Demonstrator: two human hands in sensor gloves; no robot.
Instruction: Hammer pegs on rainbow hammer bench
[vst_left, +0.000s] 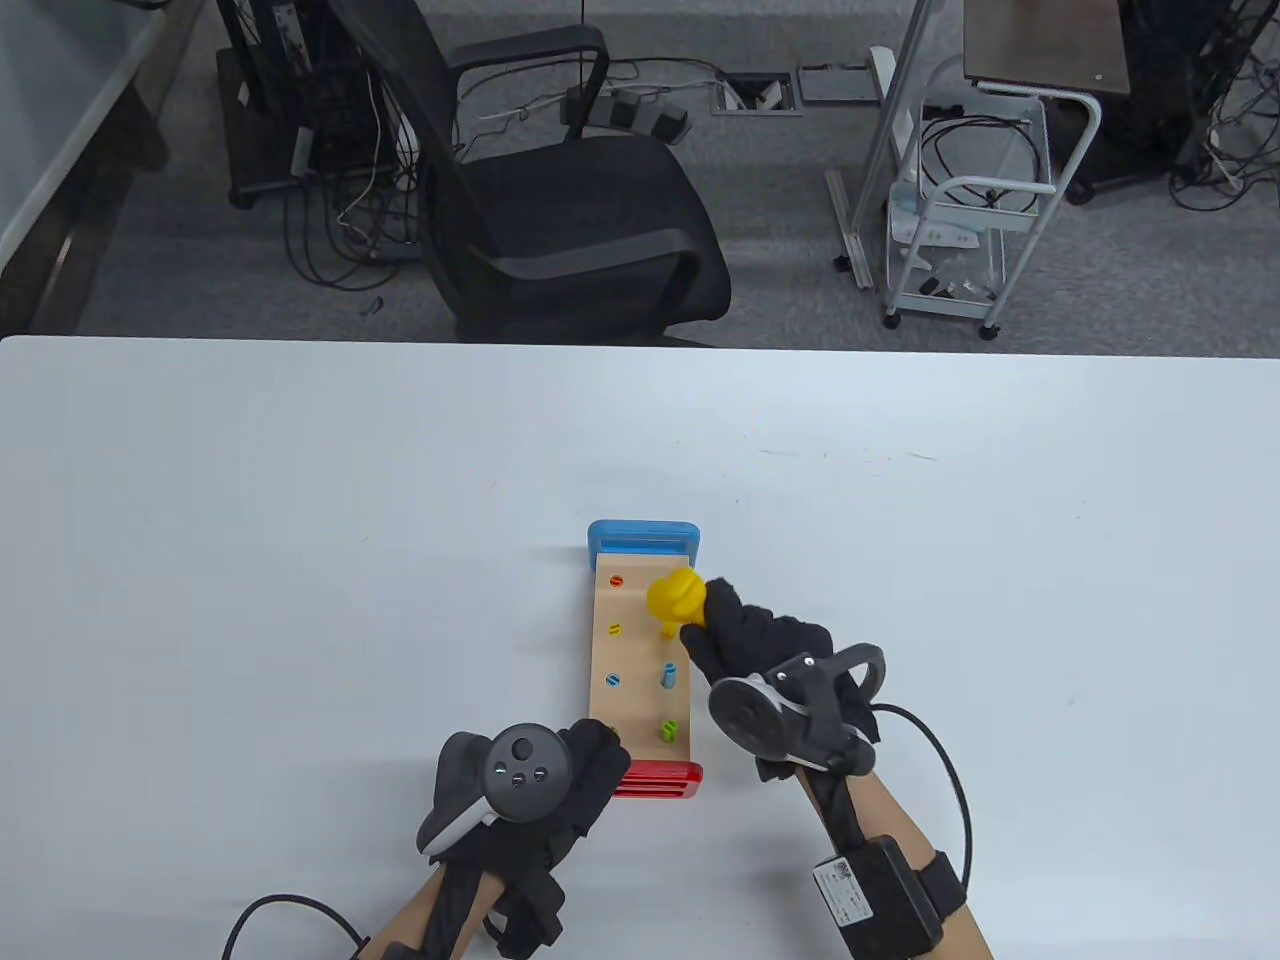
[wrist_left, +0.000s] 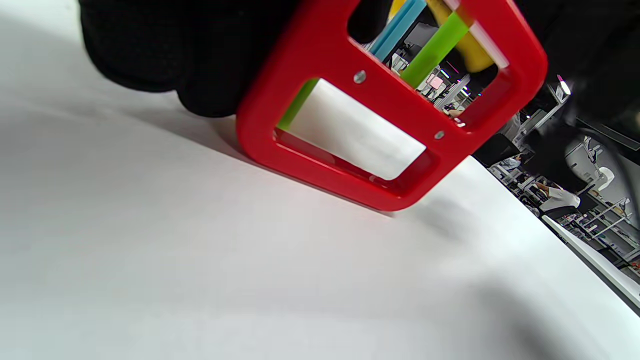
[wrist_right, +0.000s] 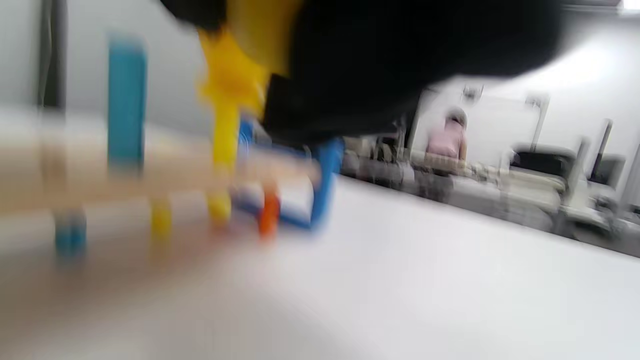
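A white counter (vst_left: 300, 520) fills the lower frame. Beyond it lies grey carpet (vst_left: 780, 260), a black office chair (vst_left: 560, 200) at upper centre, a white wire cart (vst_left: 960, 230) at upper right, and tangled cables (vst_left: 340, 220) at upper left.

Right wrist view is motion-blurred: bench (wrist_right: 150, 165), its pegs and the yellow hammer (wrist_right: 230, 85) are smears, peg heights unreadable. Right hand (vst_left: 750, 640) hides the hammer handle in the table view, so finger placement can't be read. Left hand (vst_left: 560, 780) covers the red end frame's (vst_left: 660, 778) left corner. Left wrist view crops the red frame at the top edge; fingers (wrist_left: 200, 55) just a black mass.
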